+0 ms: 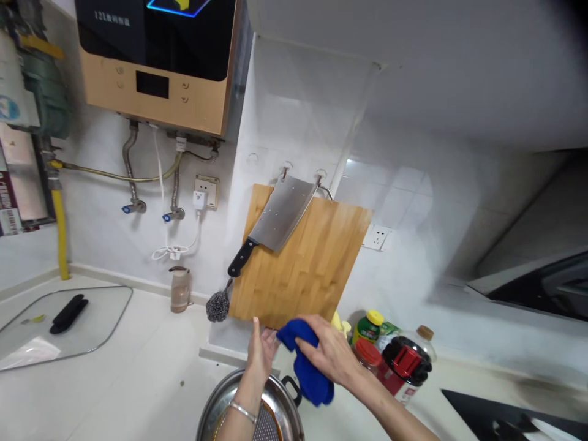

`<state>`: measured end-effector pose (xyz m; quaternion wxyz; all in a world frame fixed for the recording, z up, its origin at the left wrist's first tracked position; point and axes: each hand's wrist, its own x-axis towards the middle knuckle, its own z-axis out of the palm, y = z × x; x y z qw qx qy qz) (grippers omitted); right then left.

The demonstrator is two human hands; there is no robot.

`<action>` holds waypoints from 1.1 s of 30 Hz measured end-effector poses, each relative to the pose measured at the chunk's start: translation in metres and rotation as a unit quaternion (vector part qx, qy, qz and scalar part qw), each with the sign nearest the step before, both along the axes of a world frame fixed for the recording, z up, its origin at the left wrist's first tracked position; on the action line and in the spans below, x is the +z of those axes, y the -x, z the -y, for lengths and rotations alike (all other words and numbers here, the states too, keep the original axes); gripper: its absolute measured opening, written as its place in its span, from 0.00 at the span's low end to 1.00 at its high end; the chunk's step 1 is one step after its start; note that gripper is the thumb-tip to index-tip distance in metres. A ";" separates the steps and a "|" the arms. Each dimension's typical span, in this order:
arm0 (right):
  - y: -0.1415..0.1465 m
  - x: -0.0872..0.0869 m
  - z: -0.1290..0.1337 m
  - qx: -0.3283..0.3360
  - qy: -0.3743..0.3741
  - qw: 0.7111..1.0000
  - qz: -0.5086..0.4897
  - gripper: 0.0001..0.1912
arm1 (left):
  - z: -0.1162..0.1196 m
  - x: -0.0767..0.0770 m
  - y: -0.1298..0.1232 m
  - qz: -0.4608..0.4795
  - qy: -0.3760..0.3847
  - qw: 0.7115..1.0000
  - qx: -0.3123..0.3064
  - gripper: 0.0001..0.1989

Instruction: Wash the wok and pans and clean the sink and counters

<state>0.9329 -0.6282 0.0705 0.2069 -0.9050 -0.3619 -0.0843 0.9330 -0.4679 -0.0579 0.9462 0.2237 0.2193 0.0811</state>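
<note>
My right hand (331, 349) is closed on a bunched blue cloth (315, 373), just below the bottom edge of a wooden cutting board (298, 275). To its left, my left hand (261, 348) is at the board's lower edge with thumb raised and fingers apart; whether it touches the board I cannot tell. The board hangs tilted on the wall. In front of it a cleaver (283, 214) hangs from a hook, blade up and black handle down. Under my left forearm stands a steel pan (215, 398) with a perforated insert, partly hidden by the arm.
A steel wool scrubber (217, 306) hangs left of the board. On the counter are a glass lid (105, 318), a pitcher (180, 289), a yellow-capped jar (367, 327) and a red-lidded jar (367, 354). Overhead at left is a water heater (156, 110); a black cooktop (473, 407) lies at right.
</note>
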 end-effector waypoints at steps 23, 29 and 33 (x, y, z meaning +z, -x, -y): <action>-0.042 0.033 -0.047 -0.091 0.120 0.950 0.272 0.21 | 0.001 0.006 -0.002 0.002 0.005 0.998 0.058 0.25; -0.072 0.133 -0.035 -0.204 -0.022 0.914 0.350 0.21 | 0.003 0.005 0.000 -0.026 0.013 0.998 0.047 0.32; -0.087 0.174 -0.022 -0.284 -0.106 0.873 0.382 0.21 | 0.007 0.003 0.000 -0.015 0.013 0.999 0.045 0.31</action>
